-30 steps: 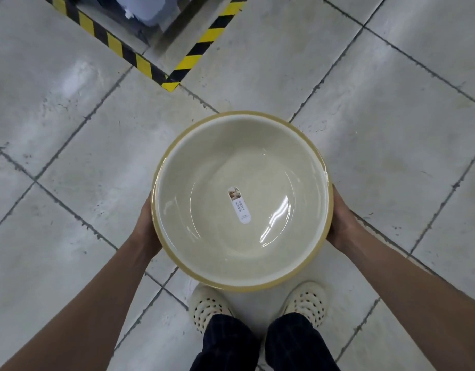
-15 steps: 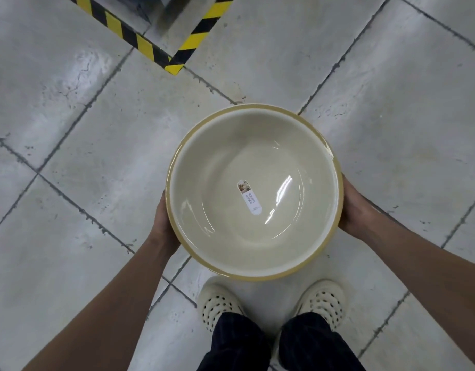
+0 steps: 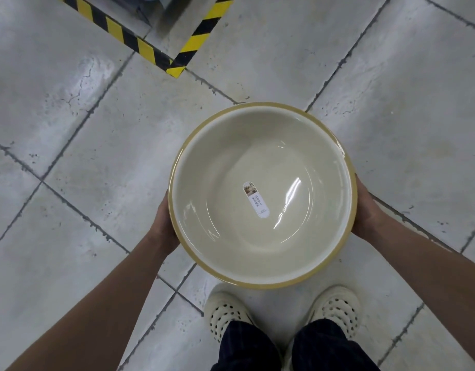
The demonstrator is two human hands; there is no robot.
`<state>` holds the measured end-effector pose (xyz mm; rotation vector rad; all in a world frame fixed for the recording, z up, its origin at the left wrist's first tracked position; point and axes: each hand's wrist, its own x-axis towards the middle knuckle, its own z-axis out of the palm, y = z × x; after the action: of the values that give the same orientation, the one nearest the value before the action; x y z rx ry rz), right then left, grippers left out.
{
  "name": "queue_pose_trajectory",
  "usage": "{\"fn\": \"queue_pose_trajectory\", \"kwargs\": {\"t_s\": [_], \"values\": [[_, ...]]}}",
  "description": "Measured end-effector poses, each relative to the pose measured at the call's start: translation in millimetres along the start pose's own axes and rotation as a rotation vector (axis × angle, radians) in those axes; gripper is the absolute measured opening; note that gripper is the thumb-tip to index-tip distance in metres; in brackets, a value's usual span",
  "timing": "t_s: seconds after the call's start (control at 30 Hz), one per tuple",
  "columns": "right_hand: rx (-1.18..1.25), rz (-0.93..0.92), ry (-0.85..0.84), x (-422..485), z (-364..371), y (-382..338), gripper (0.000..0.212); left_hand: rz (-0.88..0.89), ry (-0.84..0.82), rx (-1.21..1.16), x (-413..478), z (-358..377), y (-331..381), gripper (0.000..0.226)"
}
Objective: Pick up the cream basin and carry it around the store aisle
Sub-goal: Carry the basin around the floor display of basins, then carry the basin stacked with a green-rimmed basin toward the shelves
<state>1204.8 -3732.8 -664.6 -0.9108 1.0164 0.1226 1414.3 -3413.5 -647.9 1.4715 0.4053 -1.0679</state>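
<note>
cream basin (image 3: 217, 162) is off the floor and in the air, carried out in front of the body, mouth up. starting closest in: dark trousers (image 3: 247, 346) and two pale perforated clogs (image 3: 225, 309) planted side by side on the tiled floor (image 3: 70, 210), just under the basin's near rim. both forearms reach forward, and here's the grip: left hand (image 3: 164, 226) holding the left side, right hand (image 3: 365, 212) holding the right side, opposite each other, fingers tucked out of sight beneath the tan rim. sensible hold for a wide, glossy bowl, i'd say: weight shared, mouth kept level. nothing inside but a small oblong label (image 3: 256, 200) stuck on the bottom. pick-up looks done, and carrying is the step in hand. further out, a corner of yellow-and-black hazard tape (image 3: 140, 46) marks off something ahead and to the left, well apart from the basin and probably worth steering round.
</note>
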Motion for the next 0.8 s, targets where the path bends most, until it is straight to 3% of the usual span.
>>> {"fn": "queue_pose_trajectory", "kwargs": {"t_s": [0.2, 0.4, 0.6, 0.8], "values": [[-0.037, 0.009, 0.015, -19, 5, -13, 0.028, 0.049, -0.039, 0.093, -19, 7, 16, 0.019], [0.018, -0.003, 0.065, -96, 1, -56, 0.029, 0.048, -0.061, 0.18, -81, 43, 72, 0.028], [0.117, -0.026, 0.155, -211, -17, -154, 0.029, 0.066, -0.099, 0.237, -163, 112, 171, 0.021], [0.197, -0.159, 0.26, -331, -47, -270, 0.028, 0.118, -0.185, 0.298, -255, 227, 286, 0.023]]}}
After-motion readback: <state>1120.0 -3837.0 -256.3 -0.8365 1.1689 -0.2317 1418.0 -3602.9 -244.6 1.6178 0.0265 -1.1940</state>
